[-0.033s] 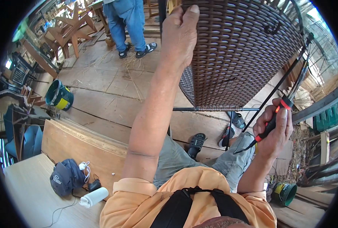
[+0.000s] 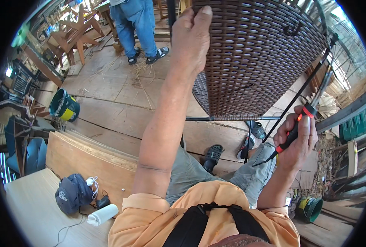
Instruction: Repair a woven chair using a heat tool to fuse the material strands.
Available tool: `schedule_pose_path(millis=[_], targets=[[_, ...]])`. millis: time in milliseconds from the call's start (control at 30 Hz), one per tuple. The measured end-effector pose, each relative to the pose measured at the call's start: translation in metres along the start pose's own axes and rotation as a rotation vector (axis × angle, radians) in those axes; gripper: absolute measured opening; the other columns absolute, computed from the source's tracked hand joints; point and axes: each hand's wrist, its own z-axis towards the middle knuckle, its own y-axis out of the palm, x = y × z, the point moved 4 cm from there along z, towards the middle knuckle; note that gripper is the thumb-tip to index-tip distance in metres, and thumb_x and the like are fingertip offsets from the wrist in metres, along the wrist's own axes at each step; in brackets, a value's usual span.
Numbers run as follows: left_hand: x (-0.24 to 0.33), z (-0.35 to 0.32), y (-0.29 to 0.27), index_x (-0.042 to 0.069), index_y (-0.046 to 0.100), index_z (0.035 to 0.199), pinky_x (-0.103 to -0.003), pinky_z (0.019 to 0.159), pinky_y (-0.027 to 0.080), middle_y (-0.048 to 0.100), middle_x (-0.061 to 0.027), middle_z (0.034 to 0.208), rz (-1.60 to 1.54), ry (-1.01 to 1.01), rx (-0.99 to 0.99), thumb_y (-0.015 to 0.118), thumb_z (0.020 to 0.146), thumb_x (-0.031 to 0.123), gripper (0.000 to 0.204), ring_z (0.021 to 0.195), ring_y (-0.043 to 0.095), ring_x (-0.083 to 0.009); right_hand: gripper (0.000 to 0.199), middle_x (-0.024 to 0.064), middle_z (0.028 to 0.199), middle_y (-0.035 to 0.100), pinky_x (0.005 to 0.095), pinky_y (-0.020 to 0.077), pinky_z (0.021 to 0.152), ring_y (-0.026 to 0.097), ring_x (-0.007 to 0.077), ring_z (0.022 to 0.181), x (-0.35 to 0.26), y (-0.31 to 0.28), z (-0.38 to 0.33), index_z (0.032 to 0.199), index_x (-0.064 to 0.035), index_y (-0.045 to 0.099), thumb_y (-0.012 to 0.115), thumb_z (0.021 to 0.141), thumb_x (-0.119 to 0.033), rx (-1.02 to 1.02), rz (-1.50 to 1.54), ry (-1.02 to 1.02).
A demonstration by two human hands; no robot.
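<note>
My left hand (image 2: 191, 37) reaches up and grips the upper left edge of a brown woven wicker panel (image 2: 257, 57), which is stretched on a thin black metal frame (image 2: 228, 118). My right hand (image 2: 296, 144) is closed around a tool with a red and black handle (image 2: 292, 133), held low at the panel's right side with its metal shaft pointing up and to the right. A thin dark strand (image 2: 302, 86) runs from beside that hand up toward the panel's upper right corner. My grey-trousered legs lie below the panel.
A person in blue jeans and sandals (image 2: 137, 29) stands at the back on the plank floor. Wooden chairs (image 2: 72, 37) and a green bucket (image 2: 63, 105) are at left. A blue cap (image 2: 72, 193), a white cylinder (image 2: 102, 214) and a cable lie on a board. Dark sandals (image 2: 211, 156) rest on the floor.
</note>
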Motion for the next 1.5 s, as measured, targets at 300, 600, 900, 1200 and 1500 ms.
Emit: schedule_pose_path(millis=[300,600,900,1200,1500], targets=[[-0.011,0.001,-0.001,-0.004,0.051,0.116,-0.029,0.092,0.042,0.059,-0.01,0.112,-0.1,-0.017,0.044,0.057,0.093,0.021,0.035,0.101,0.055,-0.0153,0.029,0.0017,0.06,0.05,0.0217,0.0348,0.041,0.044,0.0072,0.045,0.024,0.012,0.017,0.093,-0.0012,0.051,0.046,0.097,-0.03,-0.253,-0.293,0.209],[-0.011,0.002,-0.003,-0.003,0.048,0.118,-0.032,0.094,0.044,0.059,-0.0111,0.112,-0.113,-0.026,0.049,0.061,0.09,0.022,0.04,0.102,0.056,-0.0174,0.036,0.0026,0.059,0.046,0.0212,0.0314,0.04,0.041,0.0082,0.042,0.033,0.023,0.032,0.098,0.001,0.052,0.05,0.095,-0.035,-0.275,-0.312,0.207],[-0.012,0.001,-0.007,-0.003,0.045,0.123,-0.033,0.096,0.044,0.057,-0.0107,0.116,-0.114,-0.066,0.053,0.063,0.089,0.022,0.045,0.103,0.056,-0.0184,0.038,0.0024,0.061,0.046,0.0217,0.0331,0.041,0.041,0.0083,0.044,0.037,0.028,0.037,0.1,0.0013,0.053,0.051,0.095,-0.036,-0.277,-0.309,0.256],[-0.012,0.003,-0.009,-0.005,0.042,0.125,-0.034,0.098,0.042,0.056,-0.0124,0.117,-0.099,-0.015,0.029,0.066,0.087,0.025,0.054,0.109,0.053,-0.0196,0.038,0.0024,0.062,0.047,0.0217,0.033,0.041,0.042,0.0085,0.045,0.034,0.032,0.041,0.101,0.0008,0.054,0.051,0.095,-0.037,-0.281,-0.293,0.273],[-0.015,0.003,-0.009,-0.006,0.041,0.125,-0.035,0.099,0.042,0.055,-0.0129,0.119,-0.068,-0.041,0.061,0.067,0.086,0.027,0.057,0.11,0.052,-0.0203,0.032,-0.0001,0.057,0.047,0.0218,0.0332,0.04,0.045,0.0071,0.044,0.036,0.033,0.046,0.088,-0.0019,0.051,0.049,0.096,-0.032,-0.277,-0.263,0.247]])
